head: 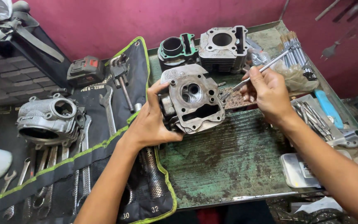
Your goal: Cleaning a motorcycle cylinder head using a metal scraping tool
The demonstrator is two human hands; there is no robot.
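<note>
My left hand (152,120) grips a grey metal engine cylinder head (193,99), tilted up on its edge over the worn green metal tray (228,161), its flat face with the round chamber turned toward me. My right hand (268,93) holds a thin metal-handled wire brush (255,74) like a pen. Its bristle end sits at the right edge of the cylinder head, above a patch of brown dirt on the tray.
Two engine cylinders (178,49) (223,45) stand at the tray's back. A bundle of brushes (296,52), a blue-handled tool (328,108), loose metal tools and a plastic box (299,170) lie right. Left, a black tool roll (104,137) carries spanners and another engine part (48,120).
</note>
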